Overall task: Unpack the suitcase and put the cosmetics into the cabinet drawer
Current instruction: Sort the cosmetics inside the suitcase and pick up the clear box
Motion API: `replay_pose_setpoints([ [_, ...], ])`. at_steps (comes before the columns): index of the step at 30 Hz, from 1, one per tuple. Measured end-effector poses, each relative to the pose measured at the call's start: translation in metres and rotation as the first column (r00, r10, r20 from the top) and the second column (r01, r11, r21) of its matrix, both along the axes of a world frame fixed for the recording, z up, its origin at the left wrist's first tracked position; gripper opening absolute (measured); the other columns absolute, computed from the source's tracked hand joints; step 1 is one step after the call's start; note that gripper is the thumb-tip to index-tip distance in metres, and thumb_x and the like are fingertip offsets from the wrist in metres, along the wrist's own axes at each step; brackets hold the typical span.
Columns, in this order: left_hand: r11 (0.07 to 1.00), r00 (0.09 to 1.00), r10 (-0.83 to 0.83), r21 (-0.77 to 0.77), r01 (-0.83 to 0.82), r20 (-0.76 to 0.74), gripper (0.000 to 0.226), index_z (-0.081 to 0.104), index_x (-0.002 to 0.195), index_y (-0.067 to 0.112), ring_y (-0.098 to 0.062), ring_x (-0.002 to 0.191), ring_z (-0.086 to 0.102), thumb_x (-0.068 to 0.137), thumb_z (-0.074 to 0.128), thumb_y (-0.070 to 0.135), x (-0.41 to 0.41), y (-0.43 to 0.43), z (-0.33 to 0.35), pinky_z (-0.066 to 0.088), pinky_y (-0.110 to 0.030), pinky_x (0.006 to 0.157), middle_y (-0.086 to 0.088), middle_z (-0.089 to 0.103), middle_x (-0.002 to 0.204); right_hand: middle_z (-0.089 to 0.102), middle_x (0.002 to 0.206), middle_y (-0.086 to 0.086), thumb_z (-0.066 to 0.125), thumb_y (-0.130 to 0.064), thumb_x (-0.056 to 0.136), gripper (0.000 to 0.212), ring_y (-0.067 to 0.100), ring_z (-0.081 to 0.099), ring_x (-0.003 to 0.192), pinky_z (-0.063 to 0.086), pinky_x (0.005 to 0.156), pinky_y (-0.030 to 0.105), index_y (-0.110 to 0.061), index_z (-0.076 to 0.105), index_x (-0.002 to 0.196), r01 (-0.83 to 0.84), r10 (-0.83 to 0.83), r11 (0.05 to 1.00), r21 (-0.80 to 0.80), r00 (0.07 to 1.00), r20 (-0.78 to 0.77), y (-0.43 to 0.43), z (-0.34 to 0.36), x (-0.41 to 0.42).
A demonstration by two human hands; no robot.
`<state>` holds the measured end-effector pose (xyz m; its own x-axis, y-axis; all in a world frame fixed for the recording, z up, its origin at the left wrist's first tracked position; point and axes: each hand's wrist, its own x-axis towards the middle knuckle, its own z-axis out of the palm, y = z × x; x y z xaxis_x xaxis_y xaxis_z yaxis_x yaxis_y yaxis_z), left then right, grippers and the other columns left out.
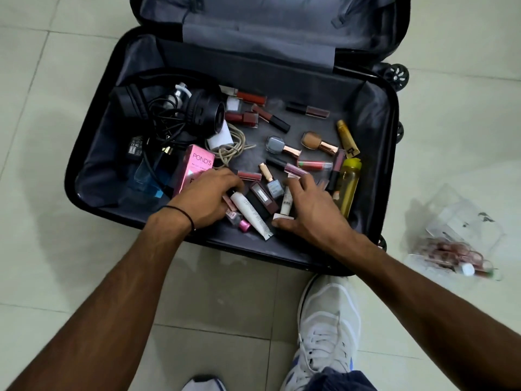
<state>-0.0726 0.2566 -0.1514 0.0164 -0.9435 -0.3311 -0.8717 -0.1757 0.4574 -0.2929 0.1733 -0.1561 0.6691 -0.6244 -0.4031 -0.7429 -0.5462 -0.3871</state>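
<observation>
Inside suitcase (282, 76), cosmetics (250, 212) beneath left hand (208, 197), curled, hold unclear, right hand (310, 210) splayed.

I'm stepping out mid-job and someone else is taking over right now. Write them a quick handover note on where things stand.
Left hand: fingers curled down onto the white tube beside the Pond's box; whether it grips is unclear.
Right hand: fingers spread over a small white tube, nothing lifted.
Things: cosmetics lie loose in the open suitcase, with headphones and cables at its left. A clear bag holding a few items lies on the floor to the right.
Done: suitcase opened.
Left: gather the cosmetics and carry them to the cabinet drawer, which is not in view.
</observation>
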Motion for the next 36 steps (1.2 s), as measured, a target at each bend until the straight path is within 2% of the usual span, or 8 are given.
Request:
replay_pose_setpoints([
  [5, 0.991, 0.976, -0.069, 0.126, 0.043, 0.209, 0.045, 0.058, 0.12, 0.022, -0.023, 0.112, 0.048, 0.08, 0.055, 0.003, -0.001, -0.003, 0.01, 0.042, -0.039, 0.089, 0.003, 0.053, 0.124, 0.041, 0.138, 0.011, 0.078, -0.055, 0.077, 0.09, 0.032, 0.05, 0.121, 0.042, 0.103, 0.042, -0.016, 0.036, 0.147, 0.04, -0.039, 0.999, 0.017, 0.999, -0.026, -0.013, 0.006, 0.004],
  [8, 0.996, 0.975, -0.026, 0.086, 0.007, 0.22, 0.043, 0.056, 0.116, 0.022, -0.023, 0.112, 0.049, 0.079, 0.055, 0.001, -0.003, 0.001, 0.01, 0.042, -0.041, 0.086, 0.003, 0.052, 0.121, 0.041, 0.139, 0.012, 0.076, -0.053, 0.08, 0.086, 0.032, 0.05, 0.121, 0.042, 0.104, 0.042, -0.017, 0.036, 0.148, 0.054, -0.054, 0.999, 0.007, 0.998, -0.019, -0.015, 0.008, 0.003],
  [14, 0.994, 0.972, -0.092, 0.074, 0.077, 0.217, 0.033, 0.063, 0.113, 0.018, -0.021, 0.115, 0.051, 0.085, 0.057, 0.003, 0.002, 0.0, 0.011, 0.044, -0.036, 0.09, 0.005, 0.056, 0.125, 0.042, 0.138, 0.011, 0.073, -0.054, 0.082, 0.084, 0.032, 0.049, 0.122, 0.04, 0.105, 0.044, -0.018, 0.036, 0.148, 0.069, -0.069, 0.998, 0.0, 0.997, -0.023, -0.013, 0.006, 0.002],
  [18, 0.991, 0.973, -0.117, 0.087, 0.101, 0.2, 0.021, 0.066, 0.106, 0.02, -0.018, 0.112, 0.051, 0.087, 0.064, 0.014, 0.002, -0.001, 0.01, 0.041, -0.031, 0.085, 0.007, 0.057, 0.121, 0.041, 0.14, 0.011, 0.073, -0.054, 0.082, 0.085, 0.031, 0.048, 0.124, 0.04, 0.106, 0.044, -0.018, 0.034, 0.149, 0.065, -0.065, 0.998, -0.005, 0.997, -0.033, -0.014, 0.004, 0.002],
  [23, 0.991, 0.968, -0.106, 0.099, 0.086, 0.226, 0.012, 0.065, 0.102, 0.028, -0.02, 0.099, 0.053, 0.091, 0.062, 0.033, -0.003, 0.002, 0.003, 0.046, -0.041, 0.082, 0.006, 0.056, 0.103, 0.043, 0.14, 0.011, 0.072, -0.051, 0.082, 0.081, 0.03, 0.049, 0.125, 0.039, 0.105, 0.045, -0.02, 0.035, 0.148, 0.068, -0.068, 0.998, -0.012, 0.997, -0.036, -0.019, 0.002, 0.001],
  [28, 0.998, 0.974, -0.056, -0.018, 0.062, 0.221, 0.013, 0.065, 0.101, 0.022, -0.024, 0.092, 0.057, 0.095, 0.054, 0.023, -0.013, 0.004, 0.001, 0.04, -0.035, 0.074, 0.0, 0.061, 0.1, 0.049, 0.139, 0.011, 0.071, -0.035, 0.084, 0.066, 0.03, 0.052, 0.122, 0.043, 0.104, 0.045, -0.019, 0.043, 0.141, 0.102, -0.102, 0.995, -0.008, 0.995, 0.014, -0.029, 0.004, -0.003],
  [31, 0.999, 0.973, -0.043, 0.009, 0.042, 0.228, 0.021, 0.064, 0.103, 0.023, -0.027, 0.093, 0.06, 0.088, 0.055, 0.011, -0.013, 0.002, 0.002, 0.043, -0.036, 0.073, 0.0, 0.062, 0.103, 0.052, 0.135, 0.009, 0.072, -0.032, 0.085, 0.061, 0.029, 0.054, 0.119, 0.045, 0.102, 0.046, -0.016, 0.047, 0.138, 0.108, -0.108, 0.994, 0.012, 0.993, 0.045, -0.03, 0.001, -0.006],
  [36, 0.998, 0.99, 0.035, 0.037, -0.041, 0.139, 0.02, 0.062, 0.103, 0.021, -0.027, 0.093, 0.06, 0.09, 0.053, 0.009, -0.017, -0.002, 0.0, 0.051, -0.042, 0.078, -0.001, 0.059, 0.106, 0.054, 0.129, 0.008, 0.07, -0.028, 0.087, 0.052, 0.026, 0.056, 0.114, 0.047, 0.099, 0.044, -0.014, 0.051, 0.134, 0.154, -0.159, 0.987, 0.053, 0.981, 0.11, -0.031, 0.001, -0.009],
])
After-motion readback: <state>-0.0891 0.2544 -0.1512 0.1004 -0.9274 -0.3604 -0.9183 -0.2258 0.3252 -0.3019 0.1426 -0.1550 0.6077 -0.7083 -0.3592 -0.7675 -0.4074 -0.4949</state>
